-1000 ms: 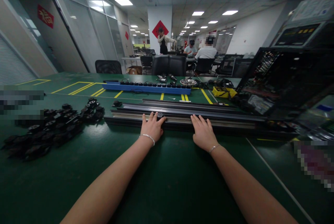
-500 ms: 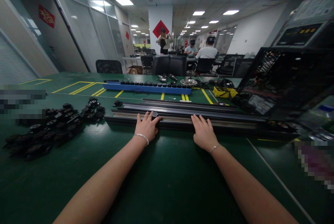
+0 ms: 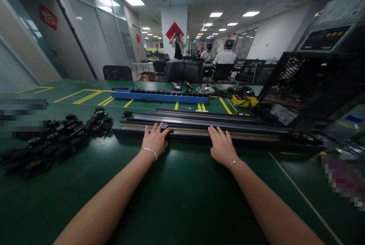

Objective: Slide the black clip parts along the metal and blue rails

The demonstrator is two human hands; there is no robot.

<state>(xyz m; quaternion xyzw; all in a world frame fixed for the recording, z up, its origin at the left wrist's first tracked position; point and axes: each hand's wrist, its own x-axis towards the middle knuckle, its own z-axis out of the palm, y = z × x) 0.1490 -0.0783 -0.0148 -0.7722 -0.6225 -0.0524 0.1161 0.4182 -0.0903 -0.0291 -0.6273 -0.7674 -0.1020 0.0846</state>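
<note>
The left hand point(image 3: 154, 140) has slid leftward along the long dark metal rails point(image 3: 199, 127) on the green counter point(image 3: 182, 191), fingers spread over a small black slider point(image 3: 164, 126); right hand point(image 3: 221, 147) flat, steadying. Push evenly, keeping the rail pinned.

The red signs point(image 3: 48, 17) carry characters too blurred to read.

Both arms stretched forward, left hand point(image 3: 154, 140) and right hand point(image 3: 221, 147) palms down, fingers spread
</note>
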